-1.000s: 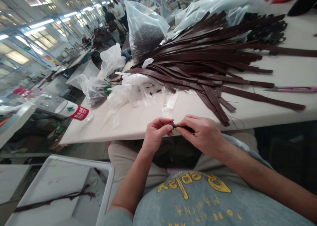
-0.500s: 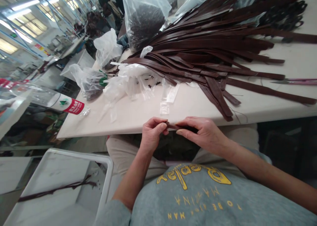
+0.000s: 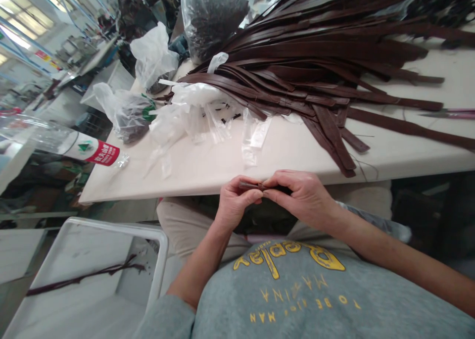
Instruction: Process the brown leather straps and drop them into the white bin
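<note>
Just past the table's front edge, above my lap, both hands meet on a dark brown leather strap (image 3: 251, 185). Thumb and fingers of my left hand (image 3: 237, 200) pinch one part of it, and a short piece shows above the left thumb. My right hand (image 3: 300, 193) pinches it close beside, fingertips nearly touching the left ones. Much of the strap is hidden by the fingers. Beyond my hands, a large heap of brown leather straps (image 3: 319, 54) fans over the table, with loose thread ends at its near side.
Thin clear plastic bags (image 3: 189, 114) lie on the white table (image 3: 200, 175). Filled bags (image 3: 124, 114) stand behind them, and a plastic bottle (image 3: 100, 151) is at the left. Scissors (image 3: 449, 113) lie far right. A white tray (image 3: 163, 250) at lower left holds strap pieces.
My hands have drawn closer together on the strap, and more of its short piece shows over the left fingers. The camera view has shifted slightly.
</note>
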The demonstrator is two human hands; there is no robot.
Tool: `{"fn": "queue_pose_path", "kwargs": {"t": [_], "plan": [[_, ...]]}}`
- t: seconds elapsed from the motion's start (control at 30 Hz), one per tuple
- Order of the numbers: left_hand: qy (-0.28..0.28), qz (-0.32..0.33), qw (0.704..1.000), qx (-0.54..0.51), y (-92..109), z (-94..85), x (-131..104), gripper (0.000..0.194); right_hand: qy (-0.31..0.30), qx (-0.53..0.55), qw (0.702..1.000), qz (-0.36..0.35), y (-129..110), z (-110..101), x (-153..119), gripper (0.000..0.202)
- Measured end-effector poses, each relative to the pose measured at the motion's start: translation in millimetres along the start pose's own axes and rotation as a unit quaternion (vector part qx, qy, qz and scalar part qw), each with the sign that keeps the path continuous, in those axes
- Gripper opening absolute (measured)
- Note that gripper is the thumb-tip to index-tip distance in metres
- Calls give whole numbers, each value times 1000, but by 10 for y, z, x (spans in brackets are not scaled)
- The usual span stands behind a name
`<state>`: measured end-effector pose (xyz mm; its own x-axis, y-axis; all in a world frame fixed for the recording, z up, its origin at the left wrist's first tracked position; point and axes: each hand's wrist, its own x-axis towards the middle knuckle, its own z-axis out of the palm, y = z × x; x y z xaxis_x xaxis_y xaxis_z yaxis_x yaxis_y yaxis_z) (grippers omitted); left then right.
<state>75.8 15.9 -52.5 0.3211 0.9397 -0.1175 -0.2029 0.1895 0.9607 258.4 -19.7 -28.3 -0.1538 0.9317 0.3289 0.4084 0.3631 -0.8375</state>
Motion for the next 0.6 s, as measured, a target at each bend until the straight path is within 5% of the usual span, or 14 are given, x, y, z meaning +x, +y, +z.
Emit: {"fn": "queue_pose_path", "kwargs": {"t": [0.23,0.37,0.6], "plan": [[30,32,999,1,1,-154,-1,30,-47,-93,994,11,86,-75,-121,23],[17,36,999,1,17,-208,-13,27,-48,-172,983,-42,95,-99,-217,17],[-8,-8,1000,0,-38,-77,-92,31,-59,-178,978,-96,87,5,-208,26]]}}
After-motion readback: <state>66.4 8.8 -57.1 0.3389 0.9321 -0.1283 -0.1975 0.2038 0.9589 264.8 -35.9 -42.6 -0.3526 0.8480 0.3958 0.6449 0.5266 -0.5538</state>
